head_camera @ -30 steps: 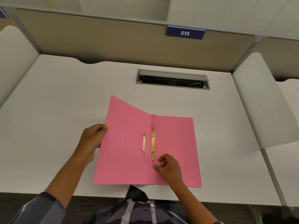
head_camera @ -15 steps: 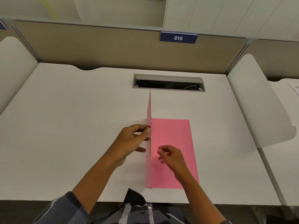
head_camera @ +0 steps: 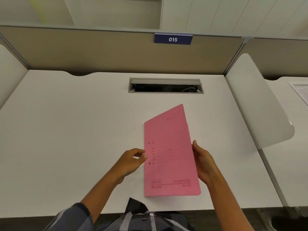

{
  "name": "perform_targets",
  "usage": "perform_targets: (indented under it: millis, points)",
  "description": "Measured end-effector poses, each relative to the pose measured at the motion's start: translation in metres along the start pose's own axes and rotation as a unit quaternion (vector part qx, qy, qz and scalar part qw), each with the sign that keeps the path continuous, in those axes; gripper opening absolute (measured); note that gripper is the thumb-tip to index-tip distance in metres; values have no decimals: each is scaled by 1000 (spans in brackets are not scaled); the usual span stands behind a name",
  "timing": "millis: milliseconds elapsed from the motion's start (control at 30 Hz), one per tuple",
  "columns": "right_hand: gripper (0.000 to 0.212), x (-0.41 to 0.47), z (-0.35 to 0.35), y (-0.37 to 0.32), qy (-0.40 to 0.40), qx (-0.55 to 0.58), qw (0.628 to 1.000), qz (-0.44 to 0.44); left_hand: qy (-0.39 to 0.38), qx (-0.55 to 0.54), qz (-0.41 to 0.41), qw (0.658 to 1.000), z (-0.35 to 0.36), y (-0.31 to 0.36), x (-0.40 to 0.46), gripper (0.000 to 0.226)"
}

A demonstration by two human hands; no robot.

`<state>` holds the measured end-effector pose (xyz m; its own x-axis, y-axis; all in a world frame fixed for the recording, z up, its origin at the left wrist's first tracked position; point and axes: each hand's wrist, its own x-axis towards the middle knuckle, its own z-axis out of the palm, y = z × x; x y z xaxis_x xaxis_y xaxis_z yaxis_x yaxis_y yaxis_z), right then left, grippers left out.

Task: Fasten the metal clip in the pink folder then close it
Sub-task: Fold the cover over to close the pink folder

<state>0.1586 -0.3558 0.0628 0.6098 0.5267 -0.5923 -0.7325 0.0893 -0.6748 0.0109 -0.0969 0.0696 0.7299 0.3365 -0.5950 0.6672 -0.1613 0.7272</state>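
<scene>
The pink folder [head_camera: 170, 155] lies on the white desk [head_camera: 75, 130] in front of me, spine to the left. Its printed front cover is folded over and almost flat, with the far right corner still lifted a little. The metal clip is hidden inside. My right hand [head_camera: 202, 161] grips the folder's right edge, fingers under the cover's rim. My left hand [head_camera: 131, 161] rests beside the spine, its loosely curled fingertips touching the left edge and holding nothing.
An open grey cable slot [head_camera: 165, 85] is set into the desk behind the folder. A white curved divider [head_camera: 256, 104] stands on the right and a tan back panel carries a blue 015 sign [head_camera: 173, 39]. A printed sheet [head_camera: 300, 90] lies on the neighbouring desk.
The cover went from lying open on the left, through upright, over to the right, hiding the clip. My left hand let go of it; my right hand moved to the right edge.
</scene>
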Motion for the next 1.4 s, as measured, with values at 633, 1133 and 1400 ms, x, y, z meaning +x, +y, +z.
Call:
perform_targets:
  millis: [633, 1133, 1400]
  points:
    - [27, 7, -64, 16, 197, -369, 908, 15, 16, -17, -71, 997, 41, -39, 22, 52]
    - [32, 24, -84, 18, 222, -295, 926, 81, 56, -58, -67, 994, 54, -46, 26, 30]
    - [31, 18, -77, 26, 196, -278, 936, 87, 85, -126, -78, 985, 62, -48, 27, 17]
